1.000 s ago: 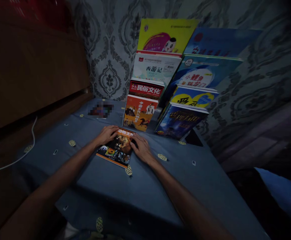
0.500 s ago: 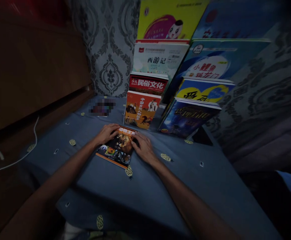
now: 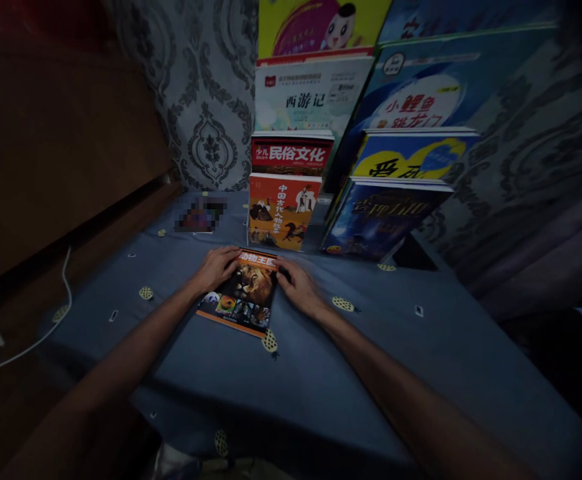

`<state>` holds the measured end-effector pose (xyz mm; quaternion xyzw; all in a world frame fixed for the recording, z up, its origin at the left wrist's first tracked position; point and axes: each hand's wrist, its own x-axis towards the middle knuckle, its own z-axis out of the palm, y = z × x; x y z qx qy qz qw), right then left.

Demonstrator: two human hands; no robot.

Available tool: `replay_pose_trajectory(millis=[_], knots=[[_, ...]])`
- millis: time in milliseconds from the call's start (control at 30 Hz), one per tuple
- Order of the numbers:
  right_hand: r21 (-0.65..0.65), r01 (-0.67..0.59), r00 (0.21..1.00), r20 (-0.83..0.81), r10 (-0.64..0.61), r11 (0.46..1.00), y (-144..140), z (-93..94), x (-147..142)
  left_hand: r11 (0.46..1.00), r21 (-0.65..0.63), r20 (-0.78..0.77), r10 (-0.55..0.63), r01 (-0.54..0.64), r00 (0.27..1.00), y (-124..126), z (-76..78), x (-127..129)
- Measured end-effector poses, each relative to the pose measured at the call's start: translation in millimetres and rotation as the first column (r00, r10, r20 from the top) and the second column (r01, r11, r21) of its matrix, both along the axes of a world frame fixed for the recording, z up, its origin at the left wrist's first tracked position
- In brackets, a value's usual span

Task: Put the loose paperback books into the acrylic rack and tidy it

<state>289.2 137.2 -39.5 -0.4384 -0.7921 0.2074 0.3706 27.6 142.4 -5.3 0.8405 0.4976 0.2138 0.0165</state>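
Observation:
A small book (image 3: 251,283) with a lion on its dark cover and an orange strip at the bottom lies face up on the cloth, slightly turned. At its upper left corner my left hand (image 3: 217,270) grips the edge, fingertips reaching over the top of the cover. My right hand (image 3: 298,285) is at the upper right side, fingers bent against that edge, with the thumb beside the lion picture. Fingers partly hide the book's upper corners.
Behind the book stands a rack holding several upright books, among them an orange book (image 3: 283,213) and a dark blue book (image 3: 385,217). A blurred flat item (image 3: 201,215) lies at the back left. A wooden panel (image 3: 71,147) and a white cable (image 3: 45,340) are at the left.
My right hand has slid outward to the right edge of the book, so more of its title and lion picture shows. The camera view has shifted a little.

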Motion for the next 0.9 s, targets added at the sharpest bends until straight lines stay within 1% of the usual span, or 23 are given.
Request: replay_pose_trajectory(millis=[133,233,333,467,700,900], knots=[[0.0,0.017,1.0,0.009,-0.017,1.0,-1,-1.4,1,1.0,0.026,-0.081,0.005,-0.003,0.997,-2,1.9,2],[0.011,0.02,1.0,0.022,-0.021,1.0,-4,0.3,1,0.998,0.05,-0.155,-0.027,0.035,0.987,-3,6.9,2],[0.014,0.039,0.999,0.036,-0.039,0.999,-6,3.3,2,0.994,0.058,-0.197,-0.082,0.095,0.977,-1,11.0,2],[0.0,0.048,0.998,0.05,-0.048,0.999,-9,8.0,3,0.983,0.057,-0.191,-0.163,0.177,0.968,5,9.4,3],[-0.022,0.033,0.998,0.047,-0.032,0.999,-13,13.2,4,0.966,0.059,-0.147,-0.243,0.253,0.959,11,0.4,0],[-0.043,0.031,0.999,0.037,-0.03,0.999,-14,14.4,6,0.912,0.007,-0.117,-0.407,0.411,0.906,17,2.6,-1]])
